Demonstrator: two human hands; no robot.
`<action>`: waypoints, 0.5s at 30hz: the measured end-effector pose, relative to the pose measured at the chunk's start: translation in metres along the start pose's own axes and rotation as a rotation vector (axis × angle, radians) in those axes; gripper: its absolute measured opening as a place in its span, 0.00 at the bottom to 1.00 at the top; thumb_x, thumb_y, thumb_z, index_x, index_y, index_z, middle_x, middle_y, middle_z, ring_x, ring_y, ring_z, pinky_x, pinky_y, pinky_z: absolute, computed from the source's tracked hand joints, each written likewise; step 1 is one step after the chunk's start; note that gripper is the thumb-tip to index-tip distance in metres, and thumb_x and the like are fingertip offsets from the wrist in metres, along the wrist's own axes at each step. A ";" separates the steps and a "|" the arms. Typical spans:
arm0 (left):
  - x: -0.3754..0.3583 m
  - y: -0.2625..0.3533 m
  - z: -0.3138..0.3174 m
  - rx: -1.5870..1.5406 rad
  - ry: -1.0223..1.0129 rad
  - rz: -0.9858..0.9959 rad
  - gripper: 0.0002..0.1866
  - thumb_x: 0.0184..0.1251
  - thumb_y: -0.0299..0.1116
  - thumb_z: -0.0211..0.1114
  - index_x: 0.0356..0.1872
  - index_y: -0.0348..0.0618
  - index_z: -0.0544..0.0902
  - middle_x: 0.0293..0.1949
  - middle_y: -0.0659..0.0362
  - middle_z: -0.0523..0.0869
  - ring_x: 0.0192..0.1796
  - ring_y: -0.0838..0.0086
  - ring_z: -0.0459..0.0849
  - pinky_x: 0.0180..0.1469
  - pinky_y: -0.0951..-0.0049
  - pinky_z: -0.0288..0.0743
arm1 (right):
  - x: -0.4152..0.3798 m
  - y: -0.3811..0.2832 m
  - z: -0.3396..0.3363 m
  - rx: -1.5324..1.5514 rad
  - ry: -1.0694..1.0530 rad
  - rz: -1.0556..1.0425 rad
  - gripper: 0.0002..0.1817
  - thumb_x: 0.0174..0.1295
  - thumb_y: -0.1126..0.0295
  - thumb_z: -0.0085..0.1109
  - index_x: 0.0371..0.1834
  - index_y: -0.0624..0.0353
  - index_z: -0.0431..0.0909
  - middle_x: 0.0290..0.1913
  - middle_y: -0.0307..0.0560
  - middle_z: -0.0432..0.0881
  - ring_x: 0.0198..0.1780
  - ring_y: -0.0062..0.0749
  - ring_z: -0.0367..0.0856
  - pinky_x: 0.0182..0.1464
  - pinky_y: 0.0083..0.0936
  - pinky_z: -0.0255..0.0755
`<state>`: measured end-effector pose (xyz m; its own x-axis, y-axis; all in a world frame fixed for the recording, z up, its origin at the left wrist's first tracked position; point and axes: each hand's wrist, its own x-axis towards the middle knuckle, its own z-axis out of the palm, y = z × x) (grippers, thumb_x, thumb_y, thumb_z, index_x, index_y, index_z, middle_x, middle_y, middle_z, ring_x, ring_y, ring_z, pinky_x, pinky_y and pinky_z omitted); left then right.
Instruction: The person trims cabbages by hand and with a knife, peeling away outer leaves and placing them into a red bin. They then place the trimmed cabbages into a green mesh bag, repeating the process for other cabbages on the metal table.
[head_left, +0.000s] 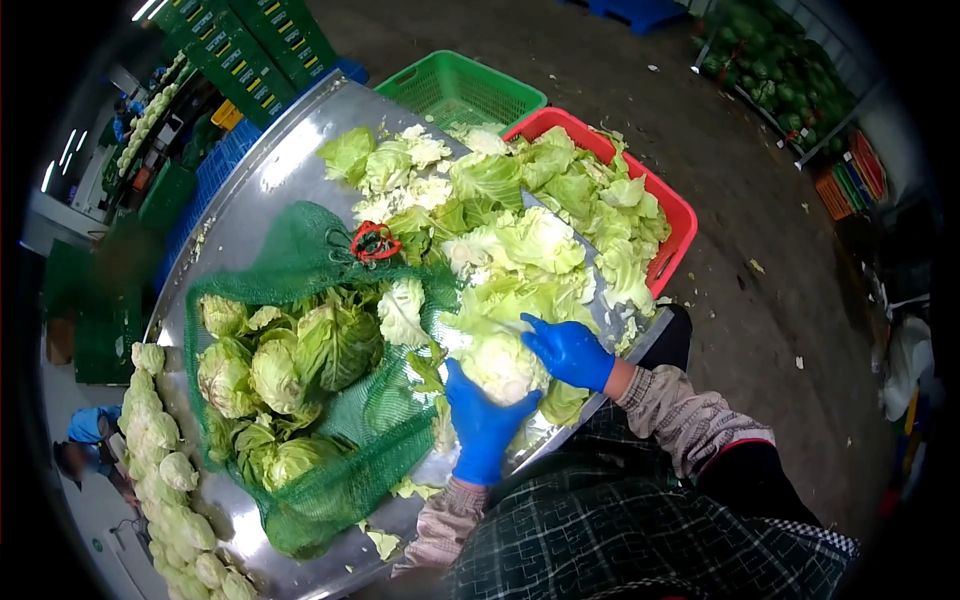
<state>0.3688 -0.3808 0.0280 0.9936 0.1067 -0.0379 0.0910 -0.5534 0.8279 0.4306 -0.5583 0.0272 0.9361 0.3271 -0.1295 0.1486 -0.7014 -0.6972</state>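
Blue-gloved left hand [481,425] and right hand [567,350], fingers gripping cabbage [500,365]; green net sack [300,340] alongside; loose leaves [520,250] behind.

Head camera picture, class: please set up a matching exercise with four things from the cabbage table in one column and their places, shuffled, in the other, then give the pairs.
Things:
1. red crate
2. green mesh sack
3. peeled cabbage head
4. green crate

Places:
A. between the two blue-gloved hands
B. spread on the steel table, holding whole cabbages
C. beside the table, filled with loose leaves
D. past the table's far edge, next to the red one

Pairs: 1-C, 2-B, 3-A, 4-D
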 end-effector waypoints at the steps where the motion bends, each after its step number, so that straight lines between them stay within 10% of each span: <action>1: -0.001 -0.008 0.001 -0.038 0.005 0.012 0.68 0.32 0.45 0.85 0.69 0.23 0.47 0.64 0.37 0.63 0.65 0.51 0.67 0.67 0.60 0.63 | 0.004 0.003 -0.003 0.065 0.017 -0.011 0.24 0.67 0.50 0.52 0.53 0.61 0.76 0.33 0.60 0.83 0.31 0.51 0.84 0.34 0.40 0.77; 7: -0.023 -0.022 -0.020 -0.493 -0.037 -0.020 0.67 0.32 0.38 0.85 0.73 0.33 0.46 0.68 0.43 0.60 0.69 0.56 0.64 0.71 0.61 0.58 | 0.013 -0.007 -0.001 0.254 0.039 -0.046 0.22 0.60 0.48 0.61 0.42 0.58 0.83 0.29 0.53 0.83 0.31 0.47 0.84 0.36 0.35 0.77; 10: -0.034 -0.019 -0.043 -0.359 -0.081 -0.027 0.66 0.34 0.38 0.85 0.73 0.33 0.47 0.67 0.43 0.60 0.69 0.57 0.63 0.71 0.61 0.59 | -0.004 -0.024 0.026 0.377 0.252 -0.322 0.15 0.58 0.58 0.67 0.34 0.60 0.81 0.27 0.51 0.82 0.28 0.37 0.82 0.31 0.32 0.73; 13: -0.038 -0.035 -0.035 -0.272 0.007 -0.110 0.57 0.38 0.42 0.83 0.69 0.32 0.58 0.63 0.46 0.67 0.65 0.58 0.67 0.67 0.62 0.63 | 0.008 -0.016 0.025 0.653 0.277 -0.173 0.12 0.59 0.63 0.66 0.29 0.62 0.79 0.22 0.48 0.77 0.23 0.35 0.75 0.28 0.31 0.69; 15: -0.035 -0.032 -0.034 -0.251 0.017 -0.102 0.56 0.39 0.43 0.83 0.68 0.32 0.60 0.62 0.46 0.67 0.64 0.59 0.68 0.66 0.62 0.64 | 0.029 0.007 0.001 0.117 0.279 -0.050 0.26 0.58 0.56 0.66 0.53 0.61 0.74 0.36 0.54 0.81 0.28 0.36 0.81 0.30 0.32 0.73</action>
<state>0.3285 -0.3382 0.0219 0.9787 0.1663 -0.1208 0.1690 -0.3170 0.9332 0.4585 -0.5534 0.0180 0.9824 0.1613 0.0940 0.1738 -0.6061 -0.7762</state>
